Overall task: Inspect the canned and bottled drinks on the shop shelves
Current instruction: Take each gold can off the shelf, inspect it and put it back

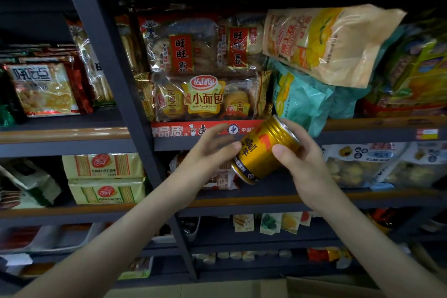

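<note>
Right hand [302, 164] holds one gold can [262, 152]; left hand [208, 150] seemingly touching.

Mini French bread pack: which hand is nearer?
Left. The left hand is just below the Mini French bread pack; the right hand is lower and off to its right, gripping the gold can.

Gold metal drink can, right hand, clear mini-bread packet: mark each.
gold metal drink can [260, 155], head view, printed side.
right hand [306, 167], head view, its back.
clear mini-bread packet [205, 98], head view, yellow label.
</note>
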`<state>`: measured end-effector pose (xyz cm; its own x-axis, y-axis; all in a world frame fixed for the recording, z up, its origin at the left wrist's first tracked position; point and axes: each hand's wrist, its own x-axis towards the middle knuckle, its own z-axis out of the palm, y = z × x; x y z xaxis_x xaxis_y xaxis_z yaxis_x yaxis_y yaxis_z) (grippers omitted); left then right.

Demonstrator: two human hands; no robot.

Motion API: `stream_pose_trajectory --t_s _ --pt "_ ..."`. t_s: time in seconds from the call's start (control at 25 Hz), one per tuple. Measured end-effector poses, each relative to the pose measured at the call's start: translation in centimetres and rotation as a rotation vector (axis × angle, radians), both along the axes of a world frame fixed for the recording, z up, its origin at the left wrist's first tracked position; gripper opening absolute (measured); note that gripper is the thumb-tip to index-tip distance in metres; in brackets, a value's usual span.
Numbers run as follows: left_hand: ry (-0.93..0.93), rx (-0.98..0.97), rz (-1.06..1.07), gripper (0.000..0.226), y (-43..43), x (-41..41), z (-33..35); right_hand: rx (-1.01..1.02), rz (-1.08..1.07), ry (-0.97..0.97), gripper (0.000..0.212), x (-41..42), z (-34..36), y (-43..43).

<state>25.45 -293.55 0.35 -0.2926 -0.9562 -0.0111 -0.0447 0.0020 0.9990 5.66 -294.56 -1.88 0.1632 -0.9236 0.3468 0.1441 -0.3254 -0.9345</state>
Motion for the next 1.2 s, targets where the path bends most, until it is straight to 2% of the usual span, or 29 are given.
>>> stream_pose_trajectory --t_s 0.04,0.12,0.16,0.2,0.24,0.32,0.4,0.52,0.64,0.76,0.88,1.0,1.08,1.2 --pt "-0.086 -0.114 -0.054 0.057 0.4 -0.1 0.6 0.014 -0.01 0.013 0.057 0.1 0.2 -0.1" --pt "-0.381 -0.322 -0.081 0.063 0.5 -0.3 1.0 0.039 -0.019 0.058 0.049 0.2 0.4 -0.3" --pt "-0.497 -0.38 -0.06 0.07 0.1 -0.4 0.8 0.057 -0.025 0.073 0.047 0.3 0.7 -0.4" --pt "-0.532 -0.367 -0.046 0.075 -0.2 -0.4 0.8 0.083 -0.033 0.078 0.051 0.3 0.9 -0.5" --pt "-0.461 -0.296 -0.063 0.075 -0.6 -0.4 0.7 0.11 -0.031 0.08 0.061 0.2 1.0 -0.6" --pt "-0.115 -0.068 -0.127 0.06 -1.0 -0.2 0.6 0.153 0.035 0.07 0.084 -0.2 1.3 -0.6" --pt "0.152 0.099 -0.165 0.044 -1.1 -0.2 0.6 0.165 0.09 0.083 0.089 -0.4 1.4 -0.4" --pt "0.259 0.139 -0.199 0.042 -1.2 0.0 0.3 0.155 0.054 0.139 0.087 0.1 1.8 -0.2" --pt "0.193 0.076 -0.171 0.041 -1.2 0.7 0.9 0.098 0.008 0.193 0.063 0.5 3.2 0.6" --pt "-0.035 -0.188 -0.083 0.045 -0.9 1.3 3.9 0.014 -0.049 0.245 0.053 1.3 6.1 1.5" --pt "-0.255 -0.598 0.032 0.062 -1.0 1.3 9.0 -0.147 -0.156 0.313 0.064 2.5 11.0 1.3" --pt "-0.454 -1.007 0.215 0.074 -1.7 0.0 14.9 -0.315 -0.315 0.279 0.069 2.7 18.0 0.5" --pt "-0.506 -1.22 0.403 0.074 -2.3 -1.5 18.3 -0.404 -0.366 0.311 0.072 2.2 22.8 0.0" --pt "-0.562 -1.441 0.647 0.075 -4.2 -3.3 22.1 -0.438 -0.411 0.389 0.079 1.0 28.0 -1.5"
